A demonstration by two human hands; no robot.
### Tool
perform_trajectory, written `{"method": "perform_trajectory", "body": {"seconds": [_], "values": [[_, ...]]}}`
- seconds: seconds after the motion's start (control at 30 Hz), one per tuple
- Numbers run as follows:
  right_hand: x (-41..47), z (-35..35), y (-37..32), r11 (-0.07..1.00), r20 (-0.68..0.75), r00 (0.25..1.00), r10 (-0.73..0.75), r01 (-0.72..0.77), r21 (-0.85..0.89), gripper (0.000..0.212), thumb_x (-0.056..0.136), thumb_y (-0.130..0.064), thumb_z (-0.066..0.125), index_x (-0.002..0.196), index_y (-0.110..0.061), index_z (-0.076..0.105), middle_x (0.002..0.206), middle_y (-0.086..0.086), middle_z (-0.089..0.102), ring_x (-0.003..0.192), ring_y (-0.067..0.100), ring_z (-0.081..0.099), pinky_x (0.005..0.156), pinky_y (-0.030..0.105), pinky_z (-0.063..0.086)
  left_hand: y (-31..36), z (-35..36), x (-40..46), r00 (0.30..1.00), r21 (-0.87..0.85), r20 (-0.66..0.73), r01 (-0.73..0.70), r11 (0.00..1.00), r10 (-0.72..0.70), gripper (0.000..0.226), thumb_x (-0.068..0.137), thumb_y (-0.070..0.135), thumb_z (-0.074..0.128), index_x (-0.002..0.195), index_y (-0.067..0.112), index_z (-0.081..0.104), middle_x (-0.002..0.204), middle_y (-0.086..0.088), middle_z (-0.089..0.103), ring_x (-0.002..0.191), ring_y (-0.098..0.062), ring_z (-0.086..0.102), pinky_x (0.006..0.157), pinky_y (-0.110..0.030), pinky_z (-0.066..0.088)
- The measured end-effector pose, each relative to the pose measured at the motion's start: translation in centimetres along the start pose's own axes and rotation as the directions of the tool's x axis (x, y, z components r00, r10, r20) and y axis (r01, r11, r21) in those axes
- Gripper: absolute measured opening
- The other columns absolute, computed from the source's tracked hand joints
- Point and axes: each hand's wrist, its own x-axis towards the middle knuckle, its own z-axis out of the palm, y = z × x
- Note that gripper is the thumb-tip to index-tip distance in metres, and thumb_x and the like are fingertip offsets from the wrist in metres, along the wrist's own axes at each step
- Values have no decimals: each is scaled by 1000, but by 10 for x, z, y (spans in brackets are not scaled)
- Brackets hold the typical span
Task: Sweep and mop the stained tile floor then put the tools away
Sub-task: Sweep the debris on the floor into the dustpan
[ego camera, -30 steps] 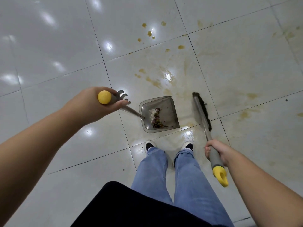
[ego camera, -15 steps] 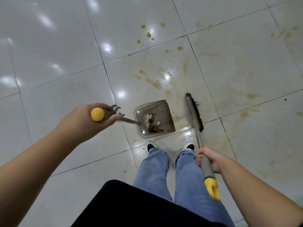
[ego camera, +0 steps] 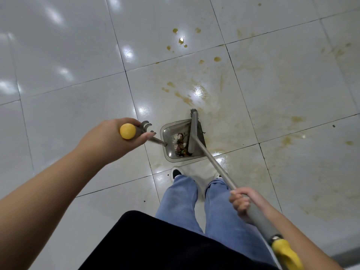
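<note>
Head view, looking down. The left hand (ego camera: 109, 137) clenched the yellow-capped handle of the dustpan (ego camera: 176, 141), which sat on the tile floor (ego camera: 64, 55) just ahead of the shoes. The right hand (ego camera: 240, 202) grasped the broom (ego camera: 214, 164) shaft, its head lying across the pan's open mouth. Debris (ego camera: 180, 144) lay inside the pan; brown stains (ego camera: 187, 98) spread beyond it. Judged risk: tilting the pan forward when lifting would likely spill the debris onto the wet stains.

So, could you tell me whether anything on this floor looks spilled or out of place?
Yes: brownish stains are smeared and spattered over the tiles beyond the dustpan, with separate drops farther out.
</note>
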Motion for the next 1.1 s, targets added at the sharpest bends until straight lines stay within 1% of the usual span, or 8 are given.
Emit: {"method": "perform_trajectory", "body": {"seconds": [0.07,0.17,0.3,0.37,0.57,0.63,0.97,1.1], "values": [[-24,-11,-5,997,-79,996,-33,27,-78,42,46,20,77,56,-6,45,32,-5,26,20,4,23,22,8,25,-3,-1,-2,1000,13,13,-4,1000,4,37,70,60,64,97,33,64,75,9,64,69,-17,56,61,-26,40],[-42,-31,-17,959,-275,936,-220,157,-235,31,89,6,38,89,-22,50,34,2,36,20,7,31,23,8,26,-5,-6,-4,1000,-21,22,-1,1000,1,38,65,64,62,90,34,65,77,9,65,75,-19,59,67,-29,46],[-43,-37,-33,837,-320,864,-388,184,-515,56,88,11,37,126,-30,39,36,6,39,23,11,35,27,14,32,-1,-16,-9,1000,-81,-17,7,997,-9,43,44,76,48,69,42,55,72,15,62,69,-4,56,57,-21,42],[-36,-34,-47,768,-346,832,-434,141,-625,60,86,11,38,133,-25,35,36,7,38,25,12,35,30,16,35,6,-17,-10,1000,-25,-18,-3,1000,3,38,49,77,50,68,44,53,71,19,61,68,-5,55,56,-18,39],[7,-16,-80,755,-410,826,-387,29,-655,34,86,5,38,110,-19,37,36,4,41,27,12,39,33,17,40,25,-11,0,999,33,-22,-28,999,28,23,70,62,63,68,41,53,71,20,58,66,-5,52,54,-20,37],[18,-5,-73,756,-438,855,-277,-88,-649,11,84,3,39,82,-7,45,36,4,43,27,12,40,33,15,39,26,-10,1,999,24,-29,-20,1000,21,24,71,60,63,66,39,52,68,19,57,65,2,49,53,-18,36],[17,1,-30,909,-232,972,-36,-65,-413,46,85,-1,37,40,-6,45,35,1,40,22,7,37,27,9,33,32,-7,6,999,26,-44,-16,1000,17,28,72,60,62,74,33,59,71,11,61,66,-1,51,58,-19,40],[-32,-8,-44,974,-159,987,-19,-17,-225,32,45,13,73,49,-2,45,31,-1,29,23,4,20,24,6,26,29,-10,7,999,27,-32,-10,1000,11,30,71,62,61,72,32,59,72,9,62,67,-5,52,58,-22,41]]}}
